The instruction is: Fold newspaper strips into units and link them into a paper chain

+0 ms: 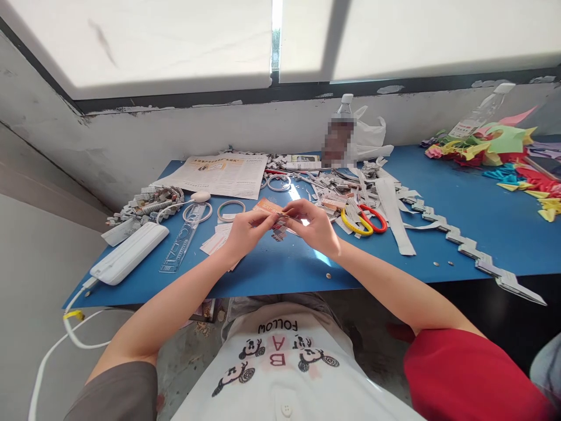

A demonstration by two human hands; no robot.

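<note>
Over blue table: left hand, right hand pinching paper.

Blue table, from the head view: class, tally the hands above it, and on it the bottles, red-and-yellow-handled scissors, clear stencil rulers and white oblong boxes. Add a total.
Hands: 2 (left hand, right hand)
Bottles: 2 (middle bottle, right-hand bottle)
Scissors: 1
Stencil ruler: 1
White oblong box: 1
Total: 7

White shirt, black FOLLOW lettering, cartoon heads, grey left sleeve, red right sleeve
</note>
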